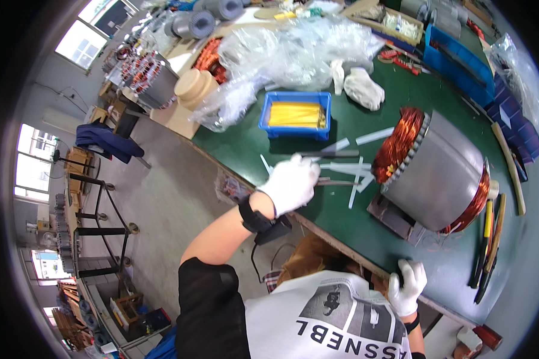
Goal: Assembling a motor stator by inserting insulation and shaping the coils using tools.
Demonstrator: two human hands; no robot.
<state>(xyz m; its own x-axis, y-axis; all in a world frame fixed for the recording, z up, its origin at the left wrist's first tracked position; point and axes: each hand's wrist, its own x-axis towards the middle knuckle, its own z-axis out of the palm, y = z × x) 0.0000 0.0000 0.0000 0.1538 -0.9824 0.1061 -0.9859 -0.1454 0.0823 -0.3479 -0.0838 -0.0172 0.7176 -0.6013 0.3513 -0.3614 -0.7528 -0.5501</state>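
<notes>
My left hand (290,184), in a white glove, is over the near edge of the green table with its fingers curled. What lies inside them, if anything, is hidden. Right by its fingertips lies a dark flat strip tool (340,154), and a thin metal rod (338,183) sticks out beside the hand. Pale insulation strips (356,169) are scattered there. My right hand (408,286), also gloved, rests at the table's front edge with fingers bent but apart, holding nothing visible. Between and beyond the hands, a grey motor stator (434,173) with copper windings (401,143) lies on its side on a metal support (392,216).
A blue bin (294,133) of yellow strips stands beyond my left hand. Behind it are clear plastic bags (287,57) and a loose white glove (364,88). Long-handled tools (490,245) lie at the right, near a wooden stick (509,170) and a larger blue bin (458,66).
</notes>
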